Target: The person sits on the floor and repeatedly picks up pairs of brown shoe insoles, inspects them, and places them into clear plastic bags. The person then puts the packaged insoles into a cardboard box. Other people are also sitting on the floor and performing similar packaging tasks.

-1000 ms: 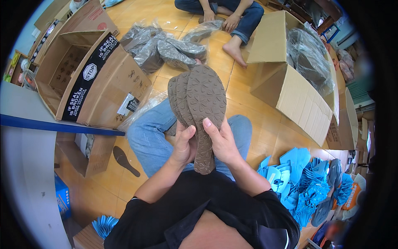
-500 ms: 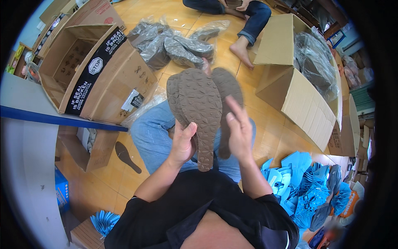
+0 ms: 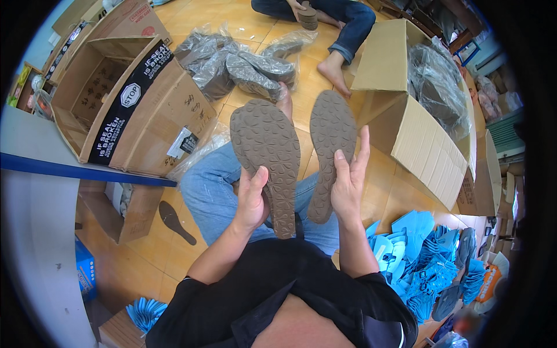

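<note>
Two brown shoe soles with a petal-like raised pattern stand side by side in front of me, narrow ends down. My left hand [image 3: 253, 200] is closed round the narrower part of the left sole [image 3: 267, 139], thumb at its edge. Whether more soles lie behind it, I cannot tell. The right sole [image 3: 332, 130] is gripped at its lower half by my right hand [image 3: 349, 188], thumb along its edge and a finger pointing up beside it. A gap separates the two soles. One loose dark sole [image 3: 176, 222] lies on the floor left of my bent leg.
Plastic-wrapped soles [image 3: 226, 61] lie ahead on the tiled floor. Open cardboard boxes stand at left [image 3: 156, 116] and right [image 3: 426, 148], the right one holding bagged items. Blue cut pieces [image 3: 415, 255] pile up at my right. Opposite sits a person [image 3: 348, 29] holding a brown stack.
My right hand has moved right with its sole, so the two soles have come apart. The soles in the left hand now line up behind one outline.
</note>
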The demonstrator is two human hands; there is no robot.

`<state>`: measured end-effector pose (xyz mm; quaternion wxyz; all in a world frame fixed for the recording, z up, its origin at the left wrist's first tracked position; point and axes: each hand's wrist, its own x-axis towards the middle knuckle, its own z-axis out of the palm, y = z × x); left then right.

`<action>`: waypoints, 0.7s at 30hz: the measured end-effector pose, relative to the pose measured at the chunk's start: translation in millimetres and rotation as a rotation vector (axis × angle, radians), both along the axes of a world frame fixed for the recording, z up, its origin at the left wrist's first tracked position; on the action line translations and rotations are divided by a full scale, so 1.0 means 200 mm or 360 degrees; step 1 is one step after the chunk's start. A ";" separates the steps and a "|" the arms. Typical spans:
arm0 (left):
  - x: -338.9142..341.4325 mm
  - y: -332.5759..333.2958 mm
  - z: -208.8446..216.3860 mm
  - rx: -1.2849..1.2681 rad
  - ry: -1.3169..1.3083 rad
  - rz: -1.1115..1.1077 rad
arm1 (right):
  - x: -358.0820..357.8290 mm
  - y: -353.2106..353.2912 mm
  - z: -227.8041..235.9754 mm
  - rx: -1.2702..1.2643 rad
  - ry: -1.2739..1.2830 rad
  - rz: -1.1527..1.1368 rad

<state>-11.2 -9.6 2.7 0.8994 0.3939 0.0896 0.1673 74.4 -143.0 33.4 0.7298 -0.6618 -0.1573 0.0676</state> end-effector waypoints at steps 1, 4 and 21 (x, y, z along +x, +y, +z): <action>0.00 0.00 0.00 -0.0042 -0.0011 0.0008 | 0.00 0.00 -0.01 -0.0134 -0.0091 0.0029; 0.01 -0.02 -0.02 0.0027 -0.0080 0.0035 | -0.03 -0.02 -0.03 -0.0538 -0.0358 0.0107; 0.00 0.00 0.03 -0.0132 -0.0087 -0.0029 | -0.05 0.01 -0.01 -0.0617 -0.0423 0.0101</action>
